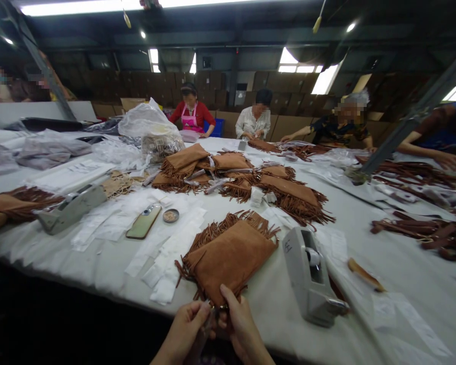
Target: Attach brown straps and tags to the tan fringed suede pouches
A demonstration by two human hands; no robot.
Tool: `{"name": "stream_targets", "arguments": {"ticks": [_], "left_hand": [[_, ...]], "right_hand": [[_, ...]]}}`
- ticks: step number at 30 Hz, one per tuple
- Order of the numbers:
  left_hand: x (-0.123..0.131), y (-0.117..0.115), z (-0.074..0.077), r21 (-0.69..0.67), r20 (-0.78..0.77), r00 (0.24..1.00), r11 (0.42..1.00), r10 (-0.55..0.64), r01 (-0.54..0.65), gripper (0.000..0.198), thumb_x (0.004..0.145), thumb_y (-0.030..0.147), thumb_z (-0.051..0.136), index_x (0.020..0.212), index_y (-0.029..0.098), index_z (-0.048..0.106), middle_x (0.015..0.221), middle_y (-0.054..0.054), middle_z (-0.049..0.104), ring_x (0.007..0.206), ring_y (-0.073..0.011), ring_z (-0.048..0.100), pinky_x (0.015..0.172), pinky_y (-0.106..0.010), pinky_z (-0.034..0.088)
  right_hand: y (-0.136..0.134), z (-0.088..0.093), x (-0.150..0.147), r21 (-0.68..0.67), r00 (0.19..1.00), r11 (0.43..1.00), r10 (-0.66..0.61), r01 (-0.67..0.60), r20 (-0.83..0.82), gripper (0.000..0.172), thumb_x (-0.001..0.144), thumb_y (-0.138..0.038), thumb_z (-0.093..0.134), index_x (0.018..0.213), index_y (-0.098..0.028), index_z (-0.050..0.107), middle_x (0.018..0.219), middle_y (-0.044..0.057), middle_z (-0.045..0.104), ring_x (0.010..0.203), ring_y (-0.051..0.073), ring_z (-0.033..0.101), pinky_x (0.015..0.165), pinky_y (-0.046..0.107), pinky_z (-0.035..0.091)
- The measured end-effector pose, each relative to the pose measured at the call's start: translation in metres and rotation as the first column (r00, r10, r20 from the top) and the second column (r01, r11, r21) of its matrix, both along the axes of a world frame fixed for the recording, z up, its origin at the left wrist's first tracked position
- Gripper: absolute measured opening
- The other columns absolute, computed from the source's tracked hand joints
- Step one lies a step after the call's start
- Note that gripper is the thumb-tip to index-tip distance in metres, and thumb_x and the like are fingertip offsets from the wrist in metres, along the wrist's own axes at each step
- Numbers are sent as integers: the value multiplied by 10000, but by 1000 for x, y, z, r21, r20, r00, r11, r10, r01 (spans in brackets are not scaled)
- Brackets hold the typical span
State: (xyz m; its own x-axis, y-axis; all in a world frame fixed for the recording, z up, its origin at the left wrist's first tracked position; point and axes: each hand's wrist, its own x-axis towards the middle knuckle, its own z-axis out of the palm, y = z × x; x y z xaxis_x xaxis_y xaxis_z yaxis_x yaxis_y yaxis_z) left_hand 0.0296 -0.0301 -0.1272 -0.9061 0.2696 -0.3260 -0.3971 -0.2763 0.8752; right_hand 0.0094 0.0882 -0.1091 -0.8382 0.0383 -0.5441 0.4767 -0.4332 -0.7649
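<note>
A brown suede fringed bag lies on the white table right in front of me. My left hand and my right hand meet at its near corner. Both pinch a small metal fitting there, thumbs on top. What exactly sits between the fingers is too small to name. A grey tape dispenser stands just right of my right hand.
More fringed bags lie heaped mid-table. A phone, a small round tin, paper strips and a second dispenser sit at left. Brown straps lie at right. Several people work at the far side.
</note>
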Motion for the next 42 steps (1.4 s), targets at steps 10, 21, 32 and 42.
{"name": "stream_targets", "arguments": {"ticks": [10, 21, 32, 42], "left_hand": [[-3, -3, 23, 10, -3, 999, 999, 35, -35, 373, 698, 488, 685, 759, 125, 625, 648, -10, 631, 576, -101, 532, 564, -203, 397], [8, -14, 9, -23, -53, 991, 992, -125, 124, 440, 557, 388, 809, 861, 108, 659, 717, -45, 679, 577, -111, 550, 555, -201, 411], [-2, -9, 0, -100, -27, 994, 990, -101, 98, 399, 658, 454, 731, 840, 119, 613, 627, -16, 650, 401, -58, 465, 404, -166, 354], [8, -25, 2, -259, -34, 972, 941, -234, 218, 465, 773, 610, 530, 864, 154, 552, 489, 52, 538, 315, -40, 325, 337, -165, 233]], "right_hand": [[2, 3, -3, 3, 1000, 1000, -16, 16, 6, 387, 629, -488, 724, 641, -151, 534, 424, -65, 456, 322, 39, 351, 296, 152, 252], [4, 3, 0, 20, 1000, 1000, -15, 16, -13, 372, 661, -481, 706, 656, -155, 526, 456, -56, 474, 342, 43, 358, 301, 156, 263], [4, -7, -2, 66, 999, 997, 46, -46, -1, 367, 701, -490, 656, 663, -143, 544, 433, -47, 476, 315, 42, 347, 296, 165, 257], [3, -2, 0, 35, 999, 998, 42, -43, 5, 330, 729, -464, 654, 754, -163, 520, 505, -43, 516, 332, 33, 344, 290, 145, 247]]}}
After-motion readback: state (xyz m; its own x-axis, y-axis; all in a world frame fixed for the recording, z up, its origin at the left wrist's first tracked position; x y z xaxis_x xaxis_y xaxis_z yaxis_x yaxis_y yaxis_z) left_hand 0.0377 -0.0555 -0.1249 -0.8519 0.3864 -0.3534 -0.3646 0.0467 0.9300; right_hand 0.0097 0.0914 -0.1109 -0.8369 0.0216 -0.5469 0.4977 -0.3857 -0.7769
